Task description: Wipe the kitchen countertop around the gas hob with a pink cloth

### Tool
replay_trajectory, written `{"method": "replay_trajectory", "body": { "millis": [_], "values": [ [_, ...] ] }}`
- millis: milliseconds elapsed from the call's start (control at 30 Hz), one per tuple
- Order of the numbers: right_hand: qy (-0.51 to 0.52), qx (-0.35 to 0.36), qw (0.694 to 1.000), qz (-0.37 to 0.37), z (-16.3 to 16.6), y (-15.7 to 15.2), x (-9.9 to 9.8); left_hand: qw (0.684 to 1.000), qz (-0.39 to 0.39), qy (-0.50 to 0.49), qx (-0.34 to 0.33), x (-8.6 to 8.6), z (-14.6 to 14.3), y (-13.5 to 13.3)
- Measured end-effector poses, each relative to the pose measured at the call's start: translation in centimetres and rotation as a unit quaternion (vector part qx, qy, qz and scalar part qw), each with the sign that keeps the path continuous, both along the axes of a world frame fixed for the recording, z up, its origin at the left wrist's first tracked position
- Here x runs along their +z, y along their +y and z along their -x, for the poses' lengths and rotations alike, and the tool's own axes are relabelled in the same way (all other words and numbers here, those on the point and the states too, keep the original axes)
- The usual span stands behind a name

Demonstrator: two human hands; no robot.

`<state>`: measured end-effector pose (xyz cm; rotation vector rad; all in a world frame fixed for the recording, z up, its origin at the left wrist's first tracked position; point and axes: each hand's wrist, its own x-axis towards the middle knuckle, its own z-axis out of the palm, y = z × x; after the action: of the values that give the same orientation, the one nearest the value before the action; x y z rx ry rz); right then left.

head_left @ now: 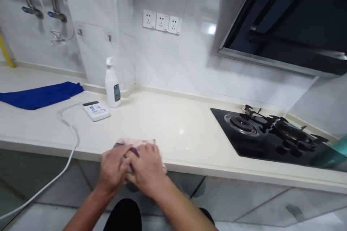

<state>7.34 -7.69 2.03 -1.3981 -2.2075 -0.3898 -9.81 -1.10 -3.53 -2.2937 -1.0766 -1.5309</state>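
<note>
Left hand (111,168) and right hand (148,166) grip a cloth (135,142), fingers curled over it; beyond the fingers stands a bottle (111,86).

I see lots of room on the counter (168,115) past the pink cloth (135,142), up to the wall (176,61). A hand could slide right until the black stove (252,146) stops it. Going left, the white box (96,112), its cord (77,140) and the bottle (110,86) get in the way. A dark hood (292,18) sticks out up high.
</note>
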Motion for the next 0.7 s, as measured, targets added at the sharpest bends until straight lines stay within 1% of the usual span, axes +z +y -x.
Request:
{"method": "replay_trajectory", "body": {
  "millis": [67, 133, 200, 233, 333, 400, 500, 533, 567, 600, 700],
  "values": [
    [-0.020, 0.011, 1.000, 0.002, 1.6, 0.6, 0.6, 1.000, -0.008, -0.003, 0.010, -0.3, 2.2, 0.7],
    [-0.042, 0.020, 0.999, -0.006, 2.2, 0.9, 0.8, 1.000, -0.023, -0.012, 0.014, -0.4, 2.9, 0.8],
    [-0.061, 0.033, 0.998, -0.012, 1.7, 0.8, 0.7, 0.998, -0.032, -0.042, 0.022, -0.3, 2.3, 0.4],
    [-0.066, 0.038, 0.997, -0.014, 1.1, 0.7, 0.5, 0.998, -0.021, -0.051, 0.025, -0.3, 1.6, 0.0],
    [-0.062, 0.038, 0.997, -0.028, -1.7, -0.1, -0.5, 0.998, 0.046, -0.039, 0.034, 0.0, -1.2, -1.5],
    [-0.046, 0.031, 0.997, -0.052, -4.4, -1.1, -1.6, 0.997, 0.075, -0.001, 0.002, 0.2, -3.2, -2.8],
    [-0.020, 0.002, 0.996, -0.089, -9.7, -3.4, -3.6, 0.990, 0.084, 0.032, -0.113, 1.0, -5.6, -4.4],
    [-0.012, -0.010, 0.994, -0.106, -11.7, -4.4, -4.2, 0.987, 0.084, 0.033, -0.136, 1.5, -6.1, -4.7],
    [-0.003, -0.021, 0.992, -0.125, -13.9, -5.5, -4.8, 0.986, 0.078, 0.029, -0.142, 2.2, -6.6, -4.8],
    [0.006, -0.031, 0.988, -0.150, -16.2, -6.6, -5.2, 0.988, 0.067, 0.024, -0.134, 2.9, -6.8, -4.6],
    [0.023, -0.054, 0.977, -0.207, -23.2, -10.0, -6.3, 0.996, 0.047, 0.028, -0.077, 5.4, -7.2, -3.0]
  ]
}}
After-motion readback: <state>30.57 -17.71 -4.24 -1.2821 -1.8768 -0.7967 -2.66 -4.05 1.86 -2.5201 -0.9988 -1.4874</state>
